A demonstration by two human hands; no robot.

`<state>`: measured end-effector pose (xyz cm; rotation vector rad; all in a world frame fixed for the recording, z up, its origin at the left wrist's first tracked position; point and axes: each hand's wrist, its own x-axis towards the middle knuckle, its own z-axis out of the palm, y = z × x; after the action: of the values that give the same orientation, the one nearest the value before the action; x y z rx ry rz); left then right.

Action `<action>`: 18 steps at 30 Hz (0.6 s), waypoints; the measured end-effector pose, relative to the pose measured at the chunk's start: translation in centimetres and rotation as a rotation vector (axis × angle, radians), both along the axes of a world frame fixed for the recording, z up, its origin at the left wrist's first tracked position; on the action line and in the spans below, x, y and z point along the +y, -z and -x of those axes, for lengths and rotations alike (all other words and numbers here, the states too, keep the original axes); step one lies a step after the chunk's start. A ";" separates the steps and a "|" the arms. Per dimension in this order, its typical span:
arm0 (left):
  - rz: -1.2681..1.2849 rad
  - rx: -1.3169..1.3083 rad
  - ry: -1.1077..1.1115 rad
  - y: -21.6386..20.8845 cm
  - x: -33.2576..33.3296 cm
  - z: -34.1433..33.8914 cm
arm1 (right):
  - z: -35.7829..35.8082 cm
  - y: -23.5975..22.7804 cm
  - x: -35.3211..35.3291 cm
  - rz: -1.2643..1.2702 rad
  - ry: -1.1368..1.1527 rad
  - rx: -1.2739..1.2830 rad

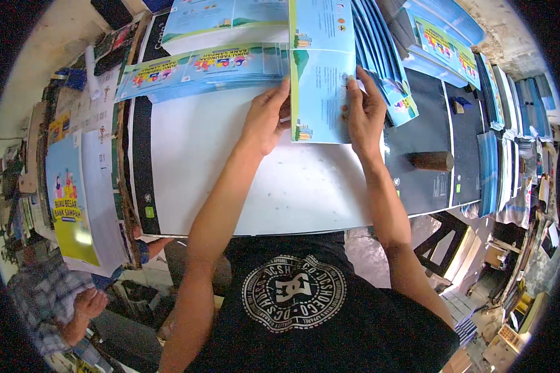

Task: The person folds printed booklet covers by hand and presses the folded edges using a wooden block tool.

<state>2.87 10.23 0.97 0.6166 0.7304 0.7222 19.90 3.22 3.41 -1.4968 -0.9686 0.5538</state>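
Facing broad white-topped table with black panels [298, 193]; holding tall light-blue printed paper sheet with green left edge [322, 93] between bare left hand [266, 122] and bare right hand [368, 115], equally near both; running lengthwise away from body; pinched at right edge by right thumb and fingers, nearly closed; flanked at left edge by half-curled left fingers; can't tell whether gripping there.

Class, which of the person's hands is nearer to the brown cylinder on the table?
Right. The right hand is above and left of the brown cylinder, at the blue sheet's right edge; the left hand is farther left, at its left edge.
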 end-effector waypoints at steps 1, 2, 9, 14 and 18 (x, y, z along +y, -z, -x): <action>0.017 -0.025 -0.060 0.1 -0.1 -0.2 | -0.1 0.3 0.1 -0.029 0.010 -0.013; 0.017 -0.026 -0.059 0.2 -0.3 -0.3 | -0.2 0.5 0.0 -0.029 0.010 -0.013; -0.381 0.342 -0.049 1.5 0.0 -0.2 | -0.3 0.0 0.1 0.110 -0.007 -0.263; -0.469 0.675 0.187 0.9 -1.4 0.4 | -0.6 0.0 -0.5 0.062 -0.016 -0.786; -0.539 0.846 0.290 -0.2 -5.2 1.5 | 2.1 -2.0 -3.6 0.230 -0.140 -0.858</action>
<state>1.34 4.99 1.14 1.5374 1.1933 0.3582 17.79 -0.34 5.45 -1.9273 -1.7184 0.0909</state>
